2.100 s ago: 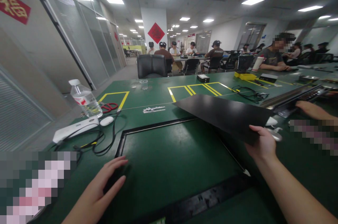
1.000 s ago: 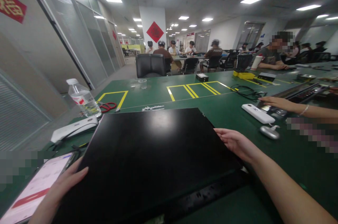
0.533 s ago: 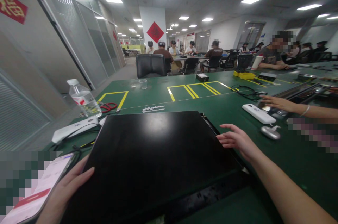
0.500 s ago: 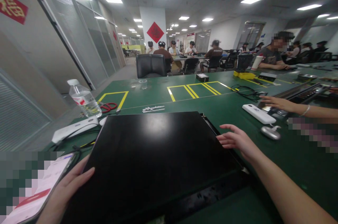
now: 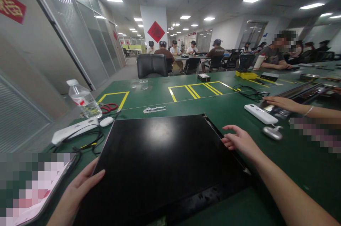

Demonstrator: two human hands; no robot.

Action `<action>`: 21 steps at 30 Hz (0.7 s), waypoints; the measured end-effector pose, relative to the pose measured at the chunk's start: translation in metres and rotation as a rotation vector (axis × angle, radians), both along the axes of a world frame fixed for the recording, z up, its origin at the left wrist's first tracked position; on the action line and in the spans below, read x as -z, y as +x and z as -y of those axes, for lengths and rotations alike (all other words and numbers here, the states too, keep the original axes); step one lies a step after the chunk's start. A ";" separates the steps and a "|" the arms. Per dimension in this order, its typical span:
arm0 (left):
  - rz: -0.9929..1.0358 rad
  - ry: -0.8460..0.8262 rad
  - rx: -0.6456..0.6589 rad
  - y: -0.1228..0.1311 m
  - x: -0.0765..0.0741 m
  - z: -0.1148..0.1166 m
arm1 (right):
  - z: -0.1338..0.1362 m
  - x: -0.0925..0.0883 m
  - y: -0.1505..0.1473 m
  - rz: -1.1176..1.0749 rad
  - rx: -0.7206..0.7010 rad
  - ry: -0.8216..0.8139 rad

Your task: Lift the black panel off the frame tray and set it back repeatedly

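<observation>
A large flat black display panel (image 5: 160,155) lies in front of me, glossy, with a ceiling-light reflection near its far side. My left hand (image 5: 84,183) grips its left edge, thumb on the top face and fingers out of sight beyond the side. At the right edge, my right hand (image 5: 241,142) has its fingertips against or just beside the rim, the upper finger stretched out and the others bent. Along that right side runs a narrow strip, with a small pale piece (image 5: 247,171) at the near corner.
A water bottle (image 5: 84,100), red scissors (image 5: 109,108), a white mouse (image 5: 106,121) and black cables (image 5: 92,140) stand left. White strips (image 5: 154,109) lie behind the panel. Rightward are a white power bank (image 5: 259,113), a silver oval device (image 5: 272,133) and another person's hand (image 5: 283,103). The tabletop (image 5: 186,107) is green.
The panel's left edge has shifted to the right along with my left hand, uncovering the mouse. My right hand's fingers have drawn in slightly and bent more.
</observation>
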State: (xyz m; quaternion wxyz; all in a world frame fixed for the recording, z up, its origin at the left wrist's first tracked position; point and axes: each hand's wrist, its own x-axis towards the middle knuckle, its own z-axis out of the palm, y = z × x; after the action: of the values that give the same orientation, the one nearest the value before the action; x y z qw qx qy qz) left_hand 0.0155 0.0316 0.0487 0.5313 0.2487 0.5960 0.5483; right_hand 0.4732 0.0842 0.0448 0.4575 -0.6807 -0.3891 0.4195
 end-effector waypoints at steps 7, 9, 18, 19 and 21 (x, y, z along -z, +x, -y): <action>0.075 -0.105 0.098 -0.005 0.001 -0.002 | -0.003 0.008 0.005 0.010 0.007 0.001; 0.090 -0.097 0.085 0.001 0.002 0.000 | -0.004 0.011 0.007 0.028 0.007 0.009; 0.098 -0.032 0.064 0.017 0.002 0.006 | -0.004 0.015 0.008 0.125 0.016 0.025; 0.090 -0.042 0.071 0.017 0.002 0.007 | -0.004 0.015 0.008 0.142 0.016 0.025; 0.083 -0.062 0.082 0.018 0.002 0.007 | -0.003 0.016 0.009 0.173 0.009 0.021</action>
State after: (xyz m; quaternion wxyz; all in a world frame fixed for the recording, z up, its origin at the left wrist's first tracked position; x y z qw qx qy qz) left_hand 0.0333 0.0242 0.0470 0.5851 0.2333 0.5794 0.5173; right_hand 0.4820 0.0877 0.0290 0.4313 -0.7113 -0.4282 0.3531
